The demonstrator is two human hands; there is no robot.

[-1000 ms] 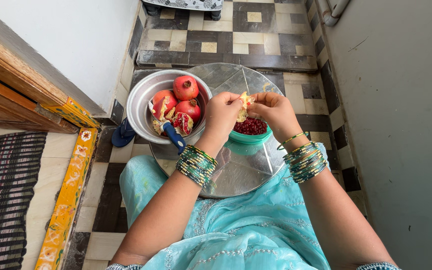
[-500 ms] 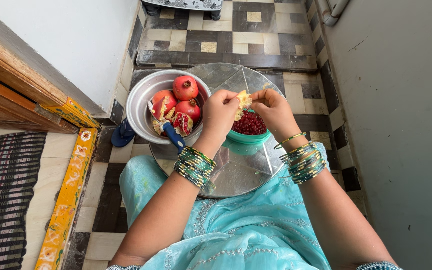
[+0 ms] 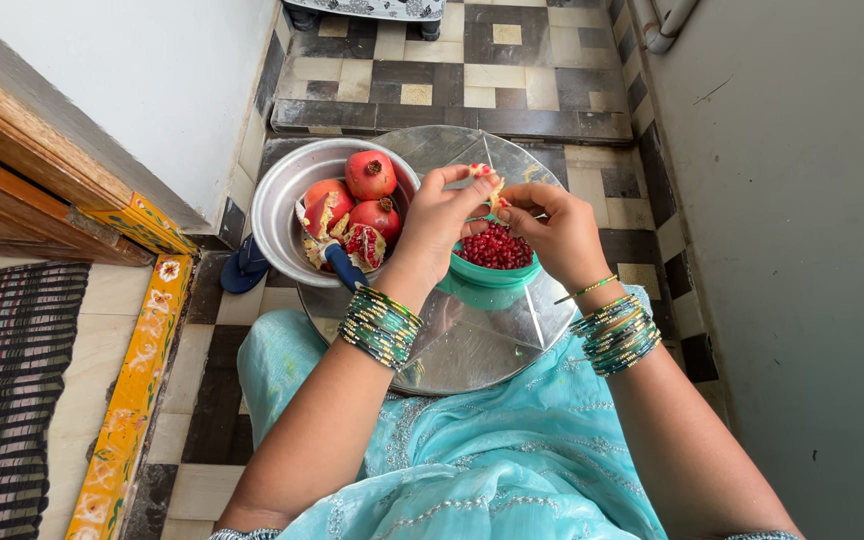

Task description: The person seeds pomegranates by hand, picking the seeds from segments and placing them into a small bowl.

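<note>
The round tray (image 3: 472, 345) is polished metal, mirror-bright and smooth, while the metal basin (image 3: 277, 215) beside it looks duller, brushed and matt. The small green bowl (image 3: 492, 275) is smooth plastic with a soft sheen. The knife handle (image 3: 345, 268) is glossy blue plastic. The pomegranates (image 3: 370, 175) have leathery, faintly shiny skin. The floor tiles (image 3: 512, 60) are glazed, the doorstep (image 3: 137, 385) painted wood.

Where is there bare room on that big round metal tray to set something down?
The near part of the metal tray, between the green bowl and the person's lap, is bare. So is the far rim behind the hands. The left side is crowded by the steel basin of pomegranates and a blue-handled knife.
</note>
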